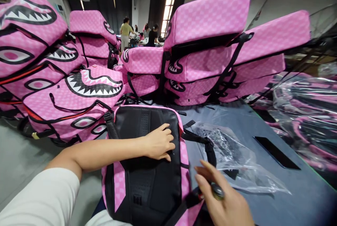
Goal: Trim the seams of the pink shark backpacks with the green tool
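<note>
We note the left hand lying flat on the backpack, grip released. The right hand is at the backpack's lower right edge; we cannot tell its grip.

Pink checkered backpacks with shark-mouth prints piled at left, spilling toward the grey floor. A second heap stacked high at the counter's far edge. Crumpled clear plastic bag on the counter; flat black slab just beyond it. Plastic-wrapped backpacks at right. Several people far back, near a tall window.
</note>
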Demonstrator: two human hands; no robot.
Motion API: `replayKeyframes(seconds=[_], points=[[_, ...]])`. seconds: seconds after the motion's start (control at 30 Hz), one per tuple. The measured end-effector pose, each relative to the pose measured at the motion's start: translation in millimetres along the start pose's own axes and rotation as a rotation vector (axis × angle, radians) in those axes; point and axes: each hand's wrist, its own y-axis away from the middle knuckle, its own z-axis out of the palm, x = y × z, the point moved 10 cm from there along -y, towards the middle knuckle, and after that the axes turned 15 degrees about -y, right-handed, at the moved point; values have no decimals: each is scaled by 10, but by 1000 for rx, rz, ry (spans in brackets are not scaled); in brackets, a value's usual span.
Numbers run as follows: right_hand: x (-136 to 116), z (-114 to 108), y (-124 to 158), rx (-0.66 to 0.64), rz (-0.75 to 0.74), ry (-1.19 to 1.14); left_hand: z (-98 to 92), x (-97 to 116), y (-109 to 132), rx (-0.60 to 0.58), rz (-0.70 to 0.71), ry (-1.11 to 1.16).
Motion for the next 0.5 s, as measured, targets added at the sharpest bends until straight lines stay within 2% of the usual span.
replayKeyframes(seconds=[0.07, 0.17, 0.23, 0.33, 0.5], points=[[-166, -116, -19, -2, 34, -235, -29, -11, 17, 25, -15, -14], [-257, 20, -101, -89, 161, -620, -43, -19, 37, 47, -43, -27], [-225, 65, -199, -9, 221, -821, -32, -8, 48, 51, -53, -24], [-139, 62, -325, 141, 227, -939, -31, 1, 71, 69, -64, -20], [-140, 239, -374, 65, 256, -1099, 2, -5, 85, 76, -87, 7]])
